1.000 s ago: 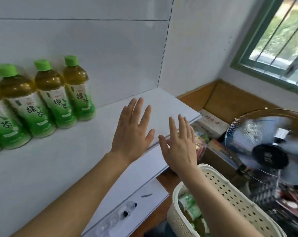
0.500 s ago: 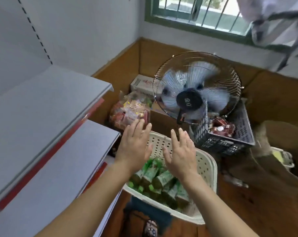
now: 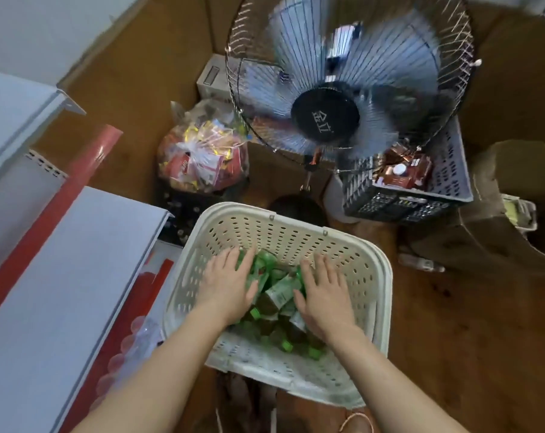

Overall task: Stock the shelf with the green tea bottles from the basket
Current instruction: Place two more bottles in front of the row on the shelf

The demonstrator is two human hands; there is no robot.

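Both my hands are lowered into the cream perforated plastic basket (image 3: 363, 270) on the floor, right of the white metal shelf (image 3: 77, 260); my left hand (image 3: 229, 284) and right hand (image 3: 322, 292) lie flat, fingers straight, on the heap, gripping nothing. Best practice, as I judge it: curl each hand round one bottle's body, lifting clear of its neighbours. The green tea bottles (image 3: 279, 292), clear plastic with green caps and green-white labels, lie jumbled on their sides.
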